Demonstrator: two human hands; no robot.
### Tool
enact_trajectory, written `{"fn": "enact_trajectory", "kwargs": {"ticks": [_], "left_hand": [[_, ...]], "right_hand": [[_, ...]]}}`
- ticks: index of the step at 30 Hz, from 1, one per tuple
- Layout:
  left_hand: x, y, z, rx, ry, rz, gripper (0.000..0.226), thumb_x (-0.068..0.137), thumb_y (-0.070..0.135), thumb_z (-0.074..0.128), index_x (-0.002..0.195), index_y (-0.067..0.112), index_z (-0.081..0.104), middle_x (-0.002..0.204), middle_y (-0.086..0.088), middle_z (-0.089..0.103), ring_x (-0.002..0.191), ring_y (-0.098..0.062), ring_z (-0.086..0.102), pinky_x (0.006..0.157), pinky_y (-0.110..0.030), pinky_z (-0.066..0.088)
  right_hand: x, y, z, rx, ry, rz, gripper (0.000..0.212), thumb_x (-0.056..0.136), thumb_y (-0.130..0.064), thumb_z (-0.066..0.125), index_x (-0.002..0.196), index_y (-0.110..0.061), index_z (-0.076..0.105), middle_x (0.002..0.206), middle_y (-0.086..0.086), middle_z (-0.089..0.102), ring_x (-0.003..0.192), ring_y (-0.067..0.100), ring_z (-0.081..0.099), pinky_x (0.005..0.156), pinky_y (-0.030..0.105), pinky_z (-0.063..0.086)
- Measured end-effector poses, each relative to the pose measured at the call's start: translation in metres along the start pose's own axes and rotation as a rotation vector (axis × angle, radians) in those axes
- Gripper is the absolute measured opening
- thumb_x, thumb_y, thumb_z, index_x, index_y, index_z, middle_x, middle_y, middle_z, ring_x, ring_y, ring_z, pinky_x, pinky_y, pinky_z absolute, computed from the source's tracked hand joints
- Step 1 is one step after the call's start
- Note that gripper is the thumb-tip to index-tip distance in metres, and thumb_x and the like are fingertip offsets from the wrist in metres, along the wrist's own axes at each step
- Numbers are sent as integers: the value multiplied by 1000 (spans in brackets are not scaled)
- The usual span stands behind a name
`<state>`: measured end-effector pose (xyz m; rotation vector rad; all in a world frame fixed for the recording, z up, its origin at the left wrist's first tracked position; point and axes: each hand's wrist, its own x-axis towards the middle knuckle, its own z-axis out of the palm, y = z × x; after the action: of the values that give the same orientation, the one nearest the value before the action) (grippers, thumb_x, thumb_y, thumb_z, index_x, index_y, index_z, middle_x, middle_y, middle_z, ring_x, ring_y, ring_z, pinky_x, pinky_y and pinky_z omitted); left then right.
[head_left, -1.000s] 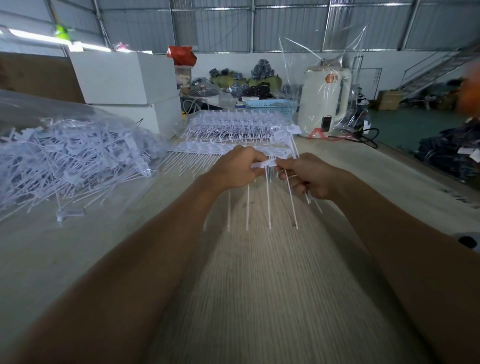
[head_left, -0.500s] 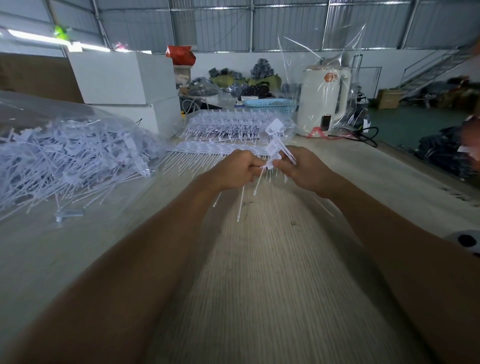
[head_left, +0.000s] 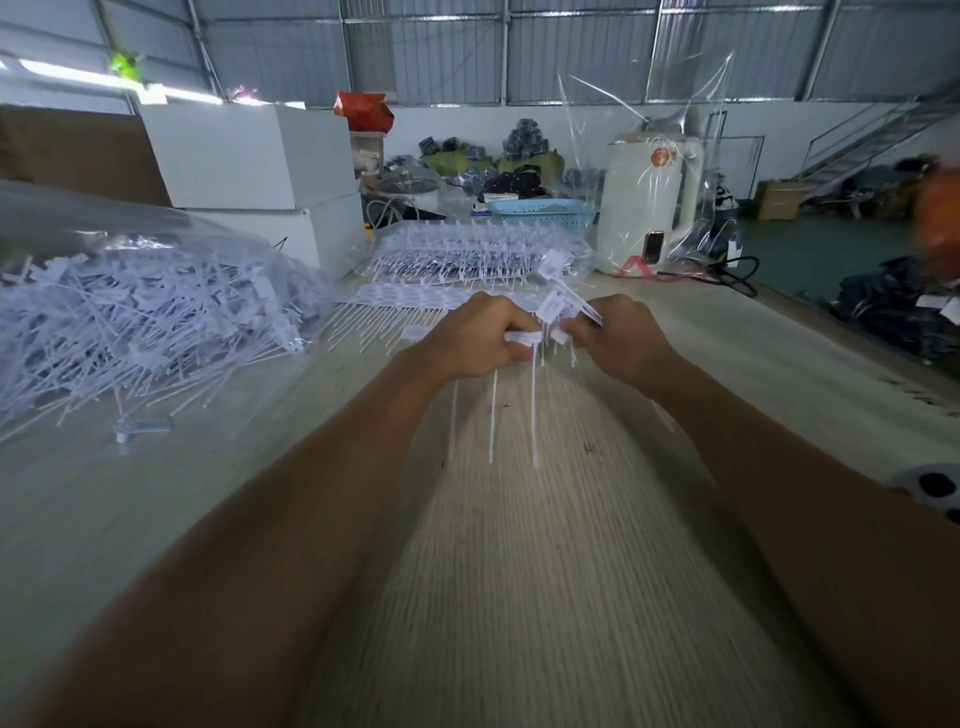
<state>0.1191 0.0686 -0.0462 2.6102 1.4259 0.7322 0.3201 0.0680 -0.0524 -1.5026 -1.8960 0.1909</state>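
Since half a second ago the ties (head_left: 534, 405) have swung back to hang straight under their strip (head_left: 522, 338), gripped tight-fisted by left hand (head_left: 480, 340) and right hand (head_left: 621, 340) above the desk (head_left: 519, 571) middle; twisting close to the joint should snap cleanly.

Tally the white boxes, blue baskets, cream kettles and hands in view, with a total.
White rectangular boxes: 2
Blue plastic basket: 1
Cream plastic kettle: 1
Hands, left hand and right hand, gripping white plastic ties: 2
Total: 6
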Motion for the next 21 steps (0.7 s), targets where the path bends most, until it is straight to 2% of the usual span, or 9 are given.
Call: {"fn": "enact_trajectory", "kwargs": {"ticks": [3,7,9,11,14,16,18,21], "left_hand": [[-2,-2,-1,-21,1,-6,26,83,12,75,109,17,78,107,1,77,96,-14,68,85,-39,55],[0,0,-2,-39,21,-35,36,89,24,74,125,21,70,130,0,68,118,-17,63,99,-41,51],[0,1,-2,-28,30,-38,38,93,30,70,130,25,66,136,4,62,122,-16,61,101,-38,49],[-1,1,-3,-27,43,-27,36,96,32,67,131,26,65,134,5,63,117,-15,63,96,-32,49],[-4,2,-3,-36,36,-30,36,96,33,66,132,27,65,136,6,62,119,-14,62,94,-31,49],[-6,3,-4,-40,25,-25,36,96,33,66,131,26,65,137,5,61,121,-15,61,95,-33,49],[-6,3,-3,-39,27,-20,35,95,35,67,130,27,66,136,5,62,118,-16,62,91,-33,50],[-4,3,-3,-23,22,-34,38,94,37,67,132,29,65,137,4,62,117,-18,62,92,-37,51]], "right_hand": [[0,8,-5,37,116,64,33,97,-28,57,77,-4,71,78,18,69,72,32,62,67,34,44],[1,16,-3,260,133,145,38,102,-29,50,67,-16,57,67,6,58,59,22,51,66,30,39],[-1,14,1,397,105,167,37,104,-32,47,69,-18,49,65,6,49,49,20,44,54,30,41],[-1,11,3,433,113,151,37,104,-35,45,71,-20,48,64,3,47,46,18,41,43,23,36],[1,4,0,437,134,136,36,104,-36,46,72,-22,55,63,-5,48,52,11,41,48,22,33],[4,1,1,501,99,164,27,101,-28,52,76,-19,61,61,-6,48,53,11,40,49,22,32],[5,0,2,572,63,198,15,94,-19,61,82,-12,67,55,-5,46,49,12,37,45,21,31],[3,0,1,613,75,208,11,90,-15,67,83,-11,73,44,-9,43,40,9,34,43,21,32]]}}
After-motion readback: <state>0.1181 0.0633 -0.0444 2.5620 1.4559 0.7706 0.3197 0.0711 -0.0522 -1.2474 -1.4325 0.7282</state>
